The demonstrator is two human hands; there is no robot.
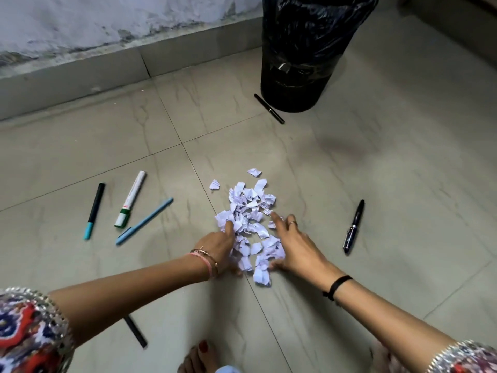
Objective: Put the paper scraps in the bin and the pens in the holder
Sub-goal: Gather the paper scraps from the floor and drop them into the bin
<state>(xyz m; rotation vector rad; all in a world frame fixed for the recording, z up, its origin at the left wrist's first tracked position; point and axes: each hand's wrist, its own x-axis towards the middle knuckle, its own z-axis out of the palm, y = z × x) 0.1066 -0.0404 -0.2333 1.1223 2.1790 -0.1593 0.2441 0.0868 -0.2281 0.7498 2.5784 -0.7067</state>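
A heap of white paper scraps (248,211) lies on the tiled floor. My left hand (217,246) rests against the heap's left side, fingers spread. My right hand (293,243) presses on its right side, fingers apart; neither hand has lifted anything. A black bin (304,60) lined with a black bag stands at the back. Several pens lie around: a black-and-teal pen (94,210), a white marker with a green cap (130,199), a light blue pen (145,220), a black fountain pen (353,226), a black pen (269,107) by the bin, another black pen (135,332) under my left arm. No pen holder is in view.
A grey skirting and a stained wall (107,28) run along the back left. My bare foot (200,356) shows at the bottom edge. Open floor tiles (403,170) stretch to the right of the heap.
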